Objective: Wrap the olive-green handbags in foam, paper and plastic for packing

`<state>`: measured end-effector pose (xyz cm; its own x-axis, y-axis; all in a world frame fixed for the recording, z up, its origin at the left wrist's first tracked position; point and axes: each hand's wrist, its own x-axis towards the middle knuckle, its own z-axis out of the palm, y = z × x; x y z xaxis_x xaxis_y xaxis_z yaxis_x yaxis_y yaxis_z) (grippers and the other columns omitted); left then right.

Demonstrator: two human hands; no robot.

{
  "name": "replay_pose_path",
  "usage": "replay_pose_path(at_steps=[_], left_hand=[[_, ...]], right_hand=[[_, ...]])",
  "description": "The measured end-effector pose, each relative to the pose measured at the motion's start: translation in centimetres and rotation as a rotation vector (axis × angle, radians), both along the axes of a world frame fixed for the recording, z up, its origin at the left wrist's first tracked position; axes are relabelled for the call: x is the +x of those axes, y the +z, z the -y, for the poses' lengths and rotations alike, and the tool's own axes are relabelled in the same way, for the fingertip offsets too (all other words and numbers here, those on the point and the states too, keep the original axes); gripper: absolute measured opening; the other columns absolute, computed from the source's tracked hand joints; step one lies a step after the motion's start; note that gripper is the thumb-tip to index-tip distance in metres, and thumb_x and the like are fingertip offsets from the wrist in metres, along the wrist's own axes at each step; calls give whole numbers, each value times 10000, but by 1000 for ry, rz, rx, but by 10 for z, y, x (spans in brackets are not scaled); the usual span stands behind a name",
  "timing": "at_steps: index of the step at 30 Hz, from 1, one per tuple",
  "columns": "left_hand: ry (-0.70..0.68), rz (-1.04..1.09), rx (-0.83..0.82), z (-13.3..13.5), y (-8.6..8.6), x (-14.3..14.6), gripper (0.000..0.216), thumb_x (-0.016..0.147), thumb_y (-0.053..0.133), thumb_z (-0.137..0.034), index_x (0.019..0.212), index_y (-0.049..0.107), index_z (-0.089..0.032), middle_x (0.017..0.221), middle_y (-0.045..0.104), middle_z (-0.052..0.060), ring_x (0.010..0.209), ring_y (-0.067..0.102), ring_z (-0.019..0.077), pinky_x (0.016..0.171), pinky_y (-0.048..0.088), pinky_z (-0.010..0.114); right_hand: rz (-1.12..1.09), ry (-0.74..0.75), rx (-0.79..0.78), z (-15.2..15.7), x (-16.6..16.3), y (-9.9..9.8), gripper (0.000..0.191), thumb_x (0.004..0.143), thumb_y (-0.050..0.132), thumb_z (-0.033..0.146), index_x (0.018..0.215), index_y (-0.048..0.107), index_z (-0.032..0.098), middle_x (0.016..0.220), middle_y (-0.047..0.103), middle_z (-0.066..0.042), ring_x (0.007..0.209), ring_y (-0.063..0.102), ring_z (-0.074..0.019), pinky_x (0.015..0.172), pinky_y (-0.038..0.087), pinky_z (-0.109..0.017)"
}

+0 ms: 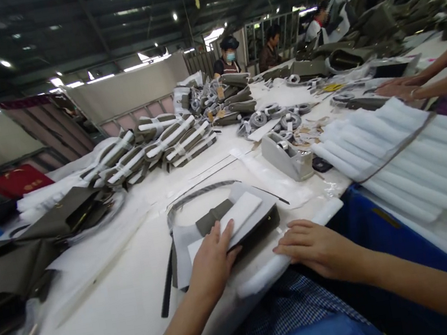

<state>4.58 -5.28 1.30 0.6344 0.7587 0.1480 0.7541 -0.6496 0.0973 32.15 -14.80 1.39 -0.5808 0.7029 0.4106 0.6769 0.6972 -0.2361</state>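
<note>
A dark olive handbag (259, 225) lies flat on the white table (136, 285) in front of me. A pale grey sheet (241, 193) covers its upper face, with a white padding strip (242, 210) slanting across and an olive flap or tab (214, 216) beside it. A wrapped strap (194, 194) arches behind the bag. My left hand (213, 260) rests on the bag and the strip, fingers stretched out. My right hand (316, 246) lies at the table's front edge, right of the bag, its fingers extended and holding nothing visible.
A grey tape dispenser (286, 158) stands behind the bag. White foam sheets (411, 159) are stacked at right, near a co-worker's hands (402, 87). Bundled olive pieces (159, 144) and coiled straps (288, 120) lie farther back. More olive bags (5, 272) sit at left.
</note>
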Motion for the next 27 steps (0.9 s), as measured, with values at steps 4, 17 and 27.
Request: replay_pose_path(at_steps=[4, 17, 27], left_hand=[[21, -7, -61, 2, 10, 2, 573, 949, 588, -303, 1477, 379, -228, 1476, 455, 203, 1300, 524, 302, 1011, 505, 444], [10, -14, -239, 3, 26, -3, 652, 925, 528, -205, 1526, 277, -200, 1541, 351, 204, 1389, 412, 296, 1113, 401, 454], [-38, 24, -155, 10, 11, -8, 875, 753, 565, -22, 1537, 214, -188, 1576, 259, 230, 1442, 310, 327, 1137, 368, 492]], right_hand=[[-91, 11, 231, -20, -38, -30, 323, 969, 454, 132, 1214, 648, 210, 1108, 717, -51, 1034, 602, -207, 986, 439, -424], [-269, -49, 418, -47, -92, -51, 204, 967, 540, 149, 1102, 682, 206, 1008, 695, -66, 935, 605, -201, 823, 535, -358], [-130, -109, 382, -48, -99, -45, 203, 991, 516, 207, 858, 669, 203, 808, 681, -31, 759, 571, -185, 691, 466, -338]])
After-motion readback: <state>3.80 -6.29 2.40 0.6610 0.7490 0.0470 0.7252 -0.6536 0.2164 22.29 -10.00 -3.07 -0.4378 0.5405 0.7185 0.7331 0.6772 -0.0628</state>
